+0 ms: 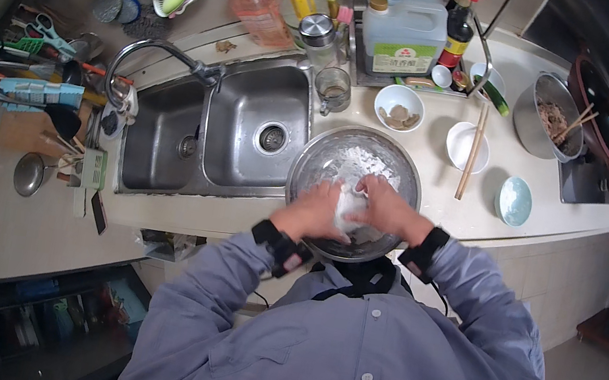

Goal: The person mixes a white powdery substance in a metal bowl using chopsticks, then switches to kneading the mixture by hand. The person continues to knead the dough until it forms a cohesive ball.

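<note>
A large stainless-steel bowl [310, 158] stands at the counter's front edge, close before my body. White flour [361, 160] lies loose in its far part. Inside the bowl, my left hand [315, 207] and my right hand [385, 206] grip a pale floury lump of dough [349, 205] from its two sides. The fingers of both hands are curled around the lump and slightly blurred. My palms hide part of the dough and the near inside wall of the bowl.
A double steel sink [247, 171] adjoins the bowl's left. Behind the bowl are a glass mug [333, 89] and a white bowl [401, 98] with brownish contents. Rightward, wooden chopsticks [473, 152] rest across another white bowl [457, 146], near a light-blue bowl [514, 201] and a pot [537, 117] of minced filling.
</note>
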Tool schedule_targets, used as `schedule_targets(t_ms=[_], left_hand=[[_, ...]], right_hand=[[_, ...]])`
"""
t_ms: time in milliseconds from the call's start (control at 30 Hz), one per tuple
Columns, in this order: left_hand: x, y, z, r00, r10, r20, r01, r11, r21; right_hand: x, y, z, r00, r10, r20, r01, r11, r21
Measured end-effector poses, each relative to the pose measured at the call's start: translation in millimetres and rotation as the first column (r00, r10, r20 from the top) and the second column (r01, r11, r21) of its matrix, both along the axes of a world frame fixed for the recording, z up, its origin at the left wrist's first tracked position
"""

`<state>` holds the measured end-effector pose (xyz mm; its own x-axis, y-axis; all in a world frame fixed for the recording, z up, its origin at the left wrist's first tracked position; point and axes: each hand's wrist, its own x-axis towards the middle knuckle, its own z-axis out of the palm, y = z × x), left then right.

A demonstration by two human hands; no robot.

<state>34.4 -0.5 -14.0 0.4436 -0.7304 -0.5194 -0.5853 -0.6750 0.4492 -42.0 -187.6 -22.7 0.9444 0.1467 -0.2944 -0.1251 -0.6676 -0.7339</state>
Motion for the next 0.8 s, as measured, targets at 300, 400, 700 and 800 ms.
schedule_targets(t_ms=[300,400,700,800], left_hand=[[-40.5,-2.4,-53.0,0.900,0.017,0.436,-0.022,1.000,0.007],[-29.2,-13.6,-56.5,0.883,0.006,0.470,-0.038,0.997,0.059],[9.3,-26.5,-20.9,0.960,0.100,0.263,-0.088,0.994,-0.059],[6.6,-12.9,-1.4,0.924,0.172,0.342,-0.073,0.956,-0.283]], right_hand=[[-23.7,36.6,-36.1,0.997,0.023,0.074,0.008,0.920,-0.392],[-8.0,24.9,-46.0,1.000,-0.011,-0.004,0.009,0.934,-0.356],[25.1,0.3,-49.1,0.999,-0.040,-0.032,0.035,0.991,-0.129],[15.9,-4.9,-24.0,0.996,-0.009,0.086,0.020,0.992,-0.127]])
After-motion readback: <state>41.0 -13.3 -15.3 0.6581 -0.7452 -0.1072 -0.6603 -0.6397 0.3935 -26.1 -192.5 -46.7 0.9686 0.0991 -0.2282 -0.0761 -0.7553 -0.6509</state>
